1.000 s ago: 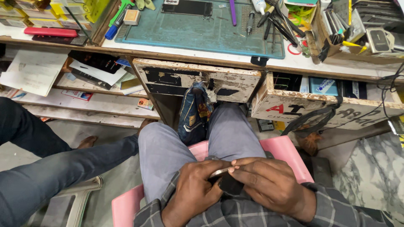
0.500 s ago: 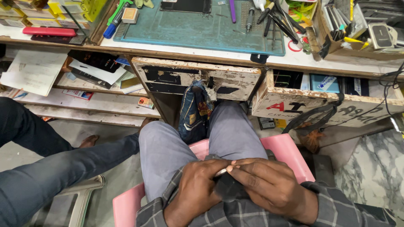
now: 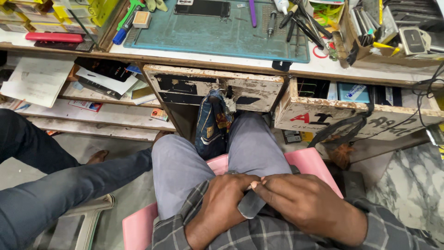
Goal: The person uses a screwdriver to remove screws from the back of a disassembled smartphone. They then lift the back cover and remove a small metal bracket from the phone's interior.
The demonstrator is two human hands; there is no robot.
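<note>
Now both hands sit lower in the lap than a second ago: the left hand (image 3: pixel 221 202) and right hand (image 3: pixel 303 203) pinch the dark flat device (image 3: pixel 251 205), thumbs pressed at its top edge, apparently prying.

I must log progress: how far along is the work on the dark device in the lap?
Done: the tools lie out by the mat. In hand: left hand and right hand together grip the device on the lap. Left: it looks closed; none of its insides show.

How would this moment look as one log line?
left hand: grip on dark flat device | right hand: grip on same | place: lap, pink stool
</note>
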